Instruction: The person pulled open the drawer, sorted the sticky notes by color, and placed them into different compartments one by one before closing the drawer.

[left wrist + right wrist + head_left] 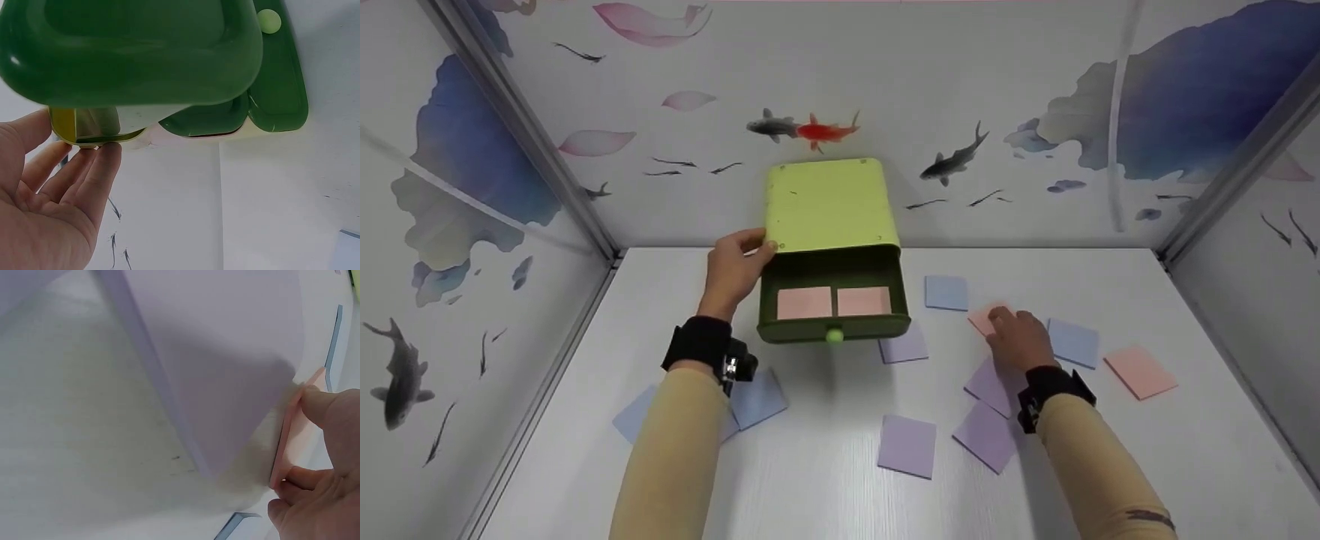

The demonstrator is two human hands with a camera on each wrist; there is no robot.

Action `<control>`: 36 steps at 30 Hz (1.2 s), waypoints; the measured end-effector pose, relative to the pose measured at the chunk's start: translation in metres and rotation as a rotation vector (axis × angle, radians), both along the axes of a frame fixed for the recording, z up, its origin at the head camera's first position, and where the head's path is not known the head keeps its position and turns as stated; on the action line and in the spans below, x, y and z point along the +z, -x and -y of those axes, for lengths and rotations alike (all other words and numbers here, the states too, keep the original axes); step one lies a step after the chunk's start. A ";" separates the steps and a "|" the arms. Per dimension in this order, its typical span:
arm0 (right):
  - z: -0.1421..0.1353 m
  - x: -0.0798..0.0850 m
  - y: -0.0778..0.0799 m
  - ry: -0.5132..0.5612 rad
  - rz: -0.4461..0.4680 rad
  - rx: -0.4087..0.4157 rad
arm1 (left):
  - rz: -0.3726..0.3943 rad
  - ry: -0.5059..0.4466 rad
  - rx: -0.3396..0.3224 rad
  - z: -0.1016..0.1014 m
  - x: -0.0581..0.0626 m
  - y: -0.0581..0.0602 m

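In the open drawer (795,331) we count two pink notepads (804,303); outside it, two pink pads (1140,372), four blue pads (946,292), five purple pads (907,446).

The head view is evenly lit, with soft shadows and a faint sheen on the white table (825,495), lower middle. A pale streak, like reflection, marks the back wall (1020,45), upper right. The green drawer (140,67) has a small glint, left; the near purple card (236,394) looks blurred and shaded.
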State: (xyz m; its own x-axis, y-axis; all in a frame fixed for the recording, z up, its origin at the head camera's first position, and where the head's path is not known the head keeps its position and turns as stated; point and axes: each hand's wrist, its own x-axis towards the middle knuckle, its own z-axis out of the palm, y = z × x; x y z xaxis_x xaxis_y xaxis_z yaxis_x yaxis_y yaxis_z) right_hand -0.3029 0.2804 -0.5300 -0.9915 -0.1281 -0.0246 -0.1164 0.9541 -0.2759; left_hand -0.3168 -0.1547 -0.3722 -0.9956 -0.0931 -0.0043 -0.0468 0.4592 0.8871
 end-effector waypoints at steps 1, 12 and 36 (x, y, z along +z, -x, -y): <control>0.000 0.002 0.000 0.013 0.022 -0.006 | -0.002 0.005 0.000 0.000 0.000 0.000; -0.003 0.014 -0.001 0.122 0.179 -0.160 | -0.031 0.002 0.001 -0.001 -0.002 0.001; 0.000 0.021 -0.008 0.189 -0.084 -0.353 | -0.035 0.029 0.012 -0.002 -0.004 0.001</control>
State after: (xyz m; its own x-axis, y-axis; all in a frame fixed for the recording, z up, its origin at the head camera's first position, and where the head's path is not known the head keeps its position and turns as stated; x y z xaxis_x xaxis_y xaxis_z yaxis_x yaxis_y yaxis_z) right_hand -0.2951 0.2801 -0.5094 -0.9729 0.2259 0.0496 0.1796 0.8729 -0.4537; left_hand -0.3177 -0.1529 -0.3757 -0.9940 -0.1044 0.0337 -0.0212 0.4842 0.8747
